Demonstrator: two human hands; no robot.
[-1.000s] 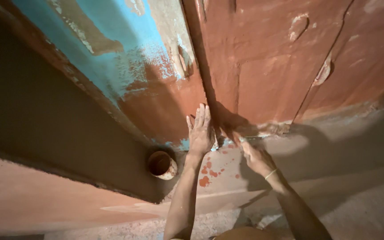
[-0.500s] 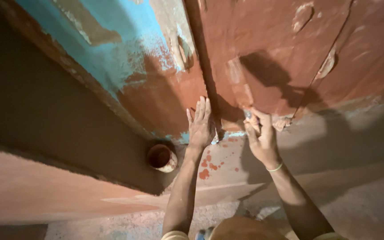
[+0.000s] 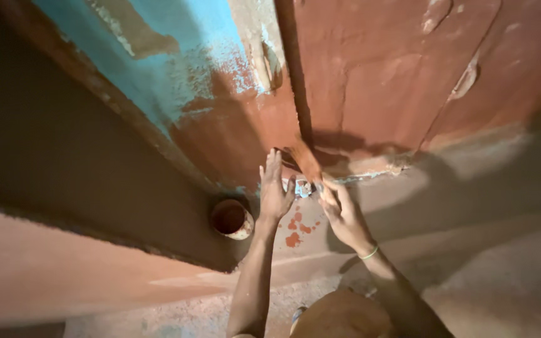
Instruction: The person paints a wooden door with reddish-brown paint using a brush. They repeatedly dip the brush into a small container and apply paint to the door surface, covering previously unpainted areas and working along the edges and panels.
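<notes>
My left hand (image 3: 275,191) lies flat against the red-brown painted surface, fingers spread and holding nothing. Just right of it, my right hand (image 3: 344,214), with a thin band on the wrist, grips a small paintbrush (image 3: 303,174). The brush's paint-soaked bristles point up and left onto the lower end of the dark vertical seam (image 3: 295,81). A small round paint tin (image 3: 231,219) with red-brown paint inside stands on the ledge left of my left hand. Red paint drips (image 3: 297,231) spot the pale ledge between my two wrists.
Upper left, the wall keeps patches of old blue paint (image 3: 158,69). A dark unlit recess (image 3: 45,144) fills the left side. Peeling patches (image 3: 468,78) show on the red panel at right. A pale rough ledge and floor (image 3: 502,275) run along the bottom.
My right hand rose along the red panel, then came back down and to the left, bringing the brush to the foot of the seam. My left hand stayed flat in place.
</notes>
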